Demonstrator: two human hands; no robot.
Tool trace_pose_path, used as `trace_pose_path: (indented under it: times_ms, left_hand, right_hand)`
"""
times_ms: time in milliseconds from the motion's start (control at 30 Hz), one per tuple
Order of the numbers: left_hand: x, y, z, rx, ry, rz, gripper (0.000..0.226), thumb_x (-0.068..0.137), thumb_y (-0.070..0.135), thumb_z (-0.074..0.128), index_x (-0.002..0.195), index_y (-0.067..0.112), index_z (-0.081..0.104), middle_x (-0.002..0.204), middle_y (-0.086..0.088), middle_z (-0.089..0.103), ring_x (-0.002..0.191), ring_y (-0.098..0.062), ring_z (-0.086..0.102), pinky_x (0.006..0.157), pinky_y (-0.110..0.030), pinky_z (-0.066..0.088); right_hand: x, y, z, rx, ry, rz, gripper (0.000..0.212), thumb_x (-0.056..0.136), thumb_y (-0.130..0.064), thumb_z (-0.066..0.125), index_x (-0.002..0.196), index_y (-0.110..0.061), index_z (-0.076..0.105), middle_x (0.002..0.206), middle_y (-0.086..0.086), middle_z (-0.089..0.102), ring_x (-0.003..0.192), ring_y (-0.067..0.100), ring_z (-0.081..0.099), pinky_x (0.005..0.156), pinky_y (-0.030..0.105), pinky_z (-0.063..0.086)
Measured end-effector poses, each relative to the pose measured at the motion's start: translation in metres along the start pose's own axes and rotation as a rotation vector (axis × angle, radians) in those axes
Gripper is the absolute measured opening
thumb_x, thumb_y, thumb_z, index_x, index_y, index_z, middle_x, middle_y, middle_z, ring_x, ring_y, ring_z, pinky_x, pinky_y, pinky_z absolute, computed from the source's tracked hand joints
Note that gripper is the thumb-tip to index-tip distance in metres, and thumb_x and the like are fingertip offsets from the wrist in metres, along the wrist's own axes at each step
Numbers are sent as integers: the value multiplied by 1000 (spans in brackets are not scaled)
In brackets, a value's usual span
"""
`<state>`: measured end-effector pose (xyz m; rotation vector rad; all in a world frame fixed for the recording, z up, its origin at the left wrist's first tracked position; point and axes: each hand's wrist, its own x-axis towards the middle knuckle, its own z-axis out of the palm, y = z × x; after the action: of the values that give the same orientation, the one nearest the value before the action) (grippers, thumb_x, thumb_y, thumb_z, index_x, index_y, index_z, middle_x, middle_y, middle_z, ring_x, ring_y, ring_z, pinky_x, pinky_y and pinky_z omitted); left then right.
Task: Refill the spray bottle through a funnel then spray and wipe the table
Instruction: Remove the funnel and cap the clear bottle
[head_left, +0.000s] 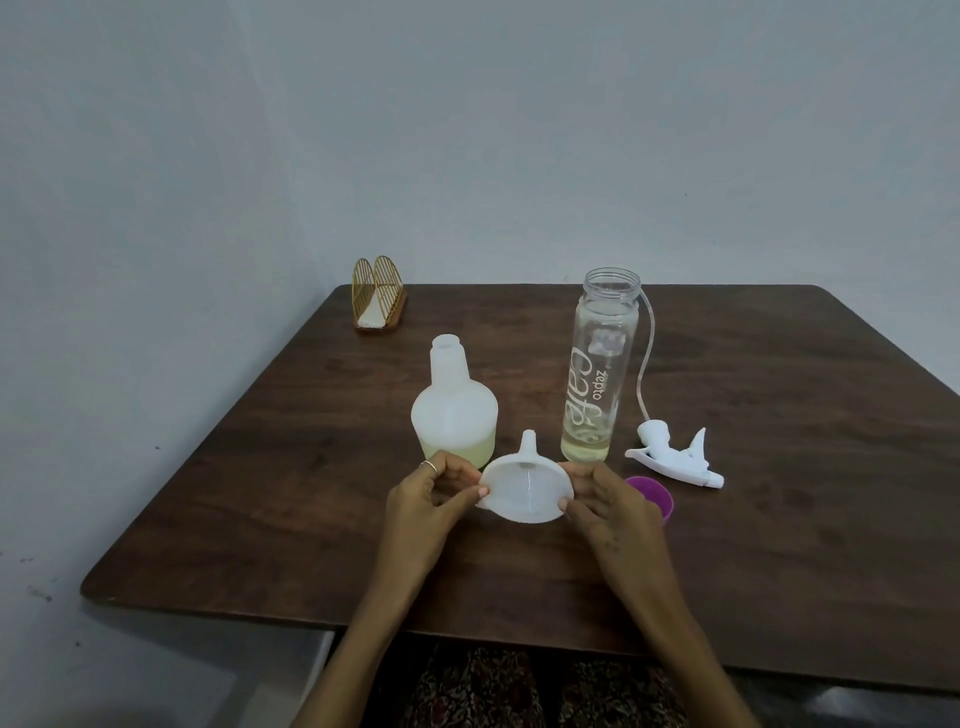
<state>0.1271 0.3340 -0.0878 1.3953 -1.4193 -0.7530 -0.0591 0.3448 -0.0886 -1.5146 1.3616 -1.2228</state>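
Brown table (753, 519): white funnel (524, 493) (spout pointing away) pinched at its rim by left hand (426, 504) and right hand (602, 504), just before the uncapped spray bottle (454, 410).

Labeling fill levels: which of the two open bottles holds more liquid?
The white spray bottle, left of the funnel: its yellowish liquid stands visibly higher than the thin layer in the clear glass bottle.

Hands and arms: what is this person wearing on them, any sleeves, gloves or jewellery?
Both forearms are bare as far as the picture shows, with no sleeves, gloves, watch or bracelets. The left hand has a thin, light-coloured ring on one finger. The right hand shows no ring. Below the table edge, dark patterned fabric covers the lap.
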Motion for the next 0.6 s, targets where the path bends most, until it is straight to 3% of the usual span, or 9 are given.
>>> trace_pose_path:
  times_ms: [333,467,600]
  left_hand:
    - [-3,1,7,55,56,39,20,75,17,75,83,29,61,89,10,66,83,-5,63,69,-17,53]
    - [-8,14,13,137,177,201,29,76,18,74,79,40,55,89,21,58,90,-5,57,74,-9,47]
    - [-6,30,24,161,233,370,27,77,22,70,83,43,54,86,27,55,91,-1,54,74,-9,45]
  right_hand:
    - [-2,4,-2,-22,-37,42,51,84,-6,68,132,-15,53,116,-5,64,101,-3,63,79,0,44]
    - [-7,-2,-12,-122,49,-37,47,81,-10,71,126,-15,59,113,-8,61,107,6,59,82,-1,42]
    - [-9,-7,-32,-428,242,-180,31,82,-15,70,113,-20,66,103,-6,65,99,14,59,78,18,44]
